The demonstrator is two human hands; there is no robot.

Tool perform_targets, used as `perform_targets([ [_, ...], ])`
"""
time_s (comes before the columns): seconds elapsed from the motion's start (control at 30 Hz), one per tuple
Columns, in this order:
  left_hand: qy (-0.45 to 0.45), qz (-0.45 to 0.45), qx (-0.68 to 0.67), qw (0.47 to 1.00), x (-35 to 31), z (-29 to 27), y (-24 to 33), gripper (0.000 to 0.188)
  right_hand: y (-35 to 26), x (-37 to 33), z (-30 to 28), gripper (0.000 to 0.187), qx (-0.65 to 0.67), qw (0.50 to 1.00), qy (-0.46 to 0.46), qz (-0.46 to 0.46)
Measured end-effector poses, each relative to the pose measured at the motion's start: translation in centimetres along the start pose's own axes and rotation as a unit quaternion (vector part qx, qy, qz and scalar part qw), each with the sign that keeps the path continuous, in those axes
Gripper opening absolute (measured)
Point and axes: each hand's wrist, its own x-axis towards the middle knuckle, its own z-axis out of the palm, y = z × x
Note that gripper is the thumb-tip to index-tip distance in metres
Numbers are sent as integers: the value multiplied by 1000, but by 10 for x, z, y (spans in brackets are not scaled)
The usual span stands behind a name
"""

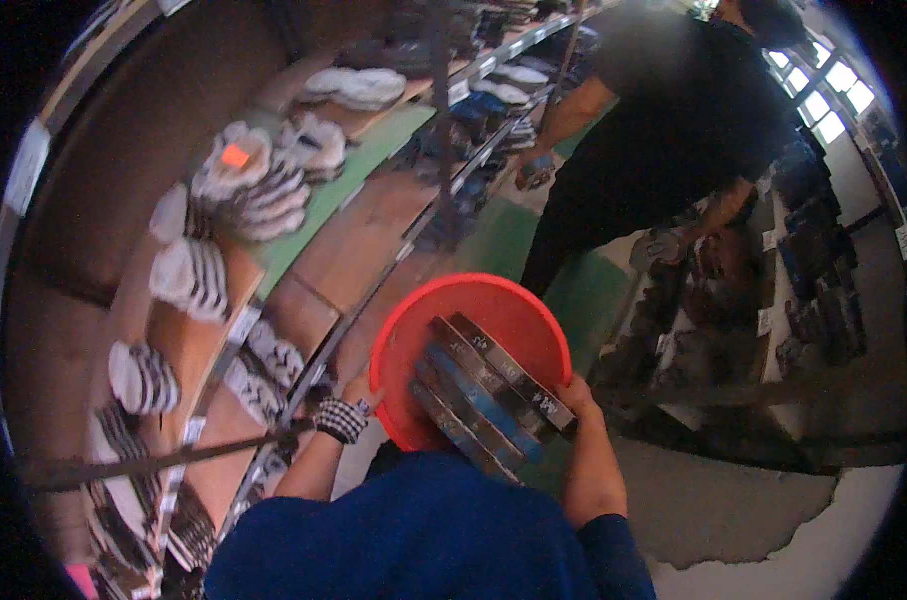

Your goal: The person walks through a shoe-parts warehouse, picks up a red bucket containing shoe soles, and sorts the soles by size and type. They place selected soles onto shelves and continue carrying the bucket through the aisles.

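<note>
A red round basin (pixel 402 345) is held in front of my body, tilted so its inside shows. My left hand (pixel 362 394), with a black-and-white checked band at the wrist, is closed on the left of its rim. On the opposite side my right hand (pixel 580 396) grips the rim, close to the end of a long dark block. Several flat, long blocks (pixel 486 385), dark grey and blue with pale handwritten marks on their edges, lie side by side in the basin. My fingertips are partly hidden by the rim.
Shelves (pixel 324 225) along the left carry stacked pale sole-shaped pieces (pixel 189 278). A person in dark clothes (pixel 654 130) stands ahead in the aisle, one hand near the right-hand shelves (pixel 774 270). A dark bar (pixel 164 460) crosses at lower left. Green flooring (pixel 584 300) runs ahead.
</note>
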Motion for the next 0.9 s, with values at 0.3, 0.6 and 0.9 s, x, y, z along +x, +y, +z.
perform_targets([
  [0.3,-35,40,-13,999,188,-36,114,39,-34,151,-113,39,-30,995,33,87],
  [0.6,-67,59,18,996,357,-21,217,39,-28,267,-223,41,23,992,44,115],
  [0.9,-70,-37,-29,996,472,1,336,38,18,470,-334,39,-60,996,7,71],
])
